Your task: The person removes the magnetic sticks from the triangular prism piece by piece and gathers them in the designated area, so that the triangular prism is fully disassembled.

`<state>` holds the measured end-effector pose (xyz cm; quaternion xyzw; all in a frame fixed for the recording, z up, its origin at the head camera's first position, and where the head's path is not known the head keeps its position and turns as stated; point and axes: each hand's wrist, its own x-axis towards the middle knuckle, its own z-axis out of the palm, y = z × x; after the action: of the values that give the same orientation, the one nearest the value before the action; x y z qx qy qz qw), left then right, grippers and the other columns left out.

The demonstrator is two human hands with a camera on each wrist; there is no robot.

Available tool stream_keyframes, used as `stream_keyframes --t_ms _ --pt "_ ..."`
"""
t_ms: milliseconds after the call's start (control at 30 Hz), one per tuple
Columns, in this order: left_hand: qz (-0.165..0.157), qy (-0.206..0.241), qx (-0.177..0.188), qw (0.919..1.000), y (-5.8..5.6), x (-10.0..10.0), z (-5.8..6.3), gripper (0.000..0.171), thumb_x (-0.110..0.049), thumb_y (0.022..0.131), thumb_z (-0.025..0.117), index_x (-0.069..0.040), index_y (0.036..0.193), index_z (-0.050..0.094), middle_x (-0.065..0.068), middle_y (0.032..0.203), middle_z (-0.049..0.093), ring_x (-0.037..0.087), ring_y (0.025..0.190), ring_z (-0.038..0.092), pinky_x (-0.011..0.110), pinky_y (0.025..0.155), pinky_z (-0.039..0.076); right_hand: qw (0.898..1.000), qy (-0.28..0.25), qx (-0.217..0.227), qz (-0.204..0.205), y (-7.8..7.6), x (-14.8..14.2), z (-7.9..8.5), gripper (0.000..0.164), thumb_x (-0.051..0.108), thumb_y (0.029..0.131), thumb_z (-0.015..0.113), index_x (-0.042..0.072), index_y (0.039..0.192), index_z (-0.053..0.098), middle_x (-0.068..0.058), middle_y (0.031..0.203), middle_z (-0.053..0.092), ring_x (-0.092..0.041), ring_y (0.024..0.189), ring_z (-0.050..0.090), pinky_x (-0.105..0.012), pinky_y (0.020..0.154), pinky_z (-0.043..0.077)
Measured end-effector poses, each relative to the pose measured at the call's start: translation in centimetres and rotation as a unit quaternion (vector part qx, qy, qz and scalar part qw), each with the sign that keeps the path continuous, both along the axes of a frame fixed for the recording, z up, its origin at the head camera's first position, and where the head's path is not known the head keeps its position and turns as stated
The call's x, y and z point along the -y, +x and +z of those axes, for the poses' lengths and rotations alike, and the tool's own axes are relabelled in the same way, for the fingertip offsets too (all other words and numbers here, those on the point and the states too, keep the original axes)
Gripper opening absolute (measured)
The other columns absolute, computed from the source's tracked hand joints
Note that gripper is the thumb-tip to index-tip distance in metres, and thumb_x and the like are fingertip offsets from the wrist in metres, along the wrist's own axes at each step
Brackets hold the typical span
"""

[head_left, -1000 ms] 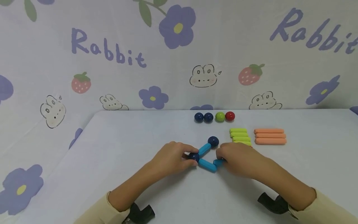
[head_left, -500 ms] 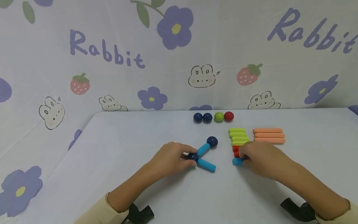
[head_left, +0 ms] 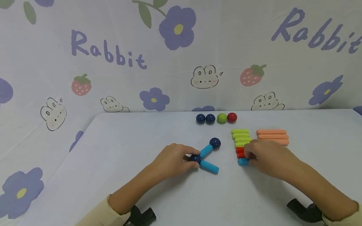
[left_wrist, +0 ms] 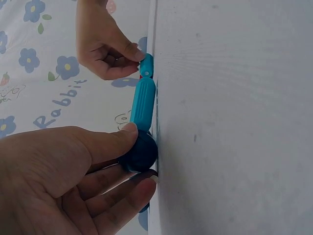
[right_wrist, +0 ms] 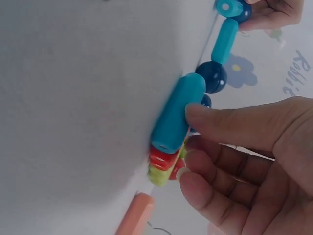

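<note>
My left hand (head_left: 172,161) grips a dark blue ball (head_left: 195,158) between thumb and fingers, low at the white table. Two light blue rods, an upper rod (head_left: 206,151) and a lower rod (head_left: 209,167), spread from that ball in a V. At the upper rod's far end sits another dark blue ball (head_left: 215,143). On the right, my right hand (head_left: 268,158) pinches a loose light blue rod (right_wrist: 180,112), its thumb on the near side. This rod lies alongside the red rods (head_left: 240,153), partly covered by my fingers in the head view.
Yellow-green rods (head_left: 241,136) lie stacked in a row beyond the red ones. Orange rods (head_left: 272,134) lie to their right. Along the back edge of the white table (head_left: 141,131) stand two navy balls (head_left: 205,118), a green ball (head_left: 222,118) and a red ball (head_left: 232,117).
My right hand has carried the loose blue rod rightward, from near the V's open end to beside the red rods. The left hand stays on its ball.
</note>
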<state>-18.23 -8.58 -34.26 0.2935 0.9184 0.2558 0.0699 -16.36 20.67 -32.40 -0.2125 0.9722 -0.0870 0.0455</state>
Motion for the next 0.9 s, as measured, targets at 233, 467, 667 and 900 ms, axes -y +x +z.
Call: stream_keyframes --t_ms 233,467,667,900 --pt "-0.002 0.004 -0.006 1.0000 -0.1 0.1 0.1 0.035 -0.022 0.090 0.078 -0.011 0.123 0.073 0.003 0.117 0.072 0.014 0.097 0.070 0.030 0.083 0.055 0.997 -0.050 -0.048 0.042 -1.3 1.5 1.1 0.020 0.014 0.080 0.085 0.013 0.096 0.073 -0.001 0.091 0.066 -0.016 0.077 0.058 -0.033 0.067 0.055" --pt "-0.012 0.012 0.001 0.9999 -0.2 0.1 -0.2 0.034 -0.021 0.089 0.079 -0.010 0.121 0.074 0.002 0.116 0.072 0.013 0.097 0.071 0.027 0.081 0.055 0.995 -0.051 0.006 0.080 -4.1 4.5 1.5 0.033 0.014 0.086 0.081 0.010 0.118 0.072 -0.007 0.109 0.067 -0.019 0.084 0.063 -0.037 0.074 0.058" --pt "-0.009 0.014 0.000 0.9999 -0.1 0.1 -0.1 0.034 -0.021 0.089 0.079 -0.010 0.121 0.074 0.002 0.114 0.073 0.013 0.096 0.071 0.027 0.079 0.055 0.990 -0.010 0.011 0.140 -5.7 6.3 1.1 0.029 0.006 0.085 0.080 0.013 0.112 0.075 -0.003 0.101 0.068 -0.022 0.094 0.064 -0.041 0.084 0.057" --pt "-0.017 0.018 -0.007 0.9997 -0.1 0.1 -0.1 0.033 -0.019 0.089 0.078 -0.009 0.121 0.074 0.003 0.114 0.073 0.013 0.096 0.071 0.028 0.081 0.055 0.989 -0.007 0.022 0.144 -6.4 6.9 0.8 0.019 0.006 0.084 0.080 0.015 0.101 0.076 0.000 0.092 0.066 -0.019 0.087 0.060 -0.038 0.080 0.056"
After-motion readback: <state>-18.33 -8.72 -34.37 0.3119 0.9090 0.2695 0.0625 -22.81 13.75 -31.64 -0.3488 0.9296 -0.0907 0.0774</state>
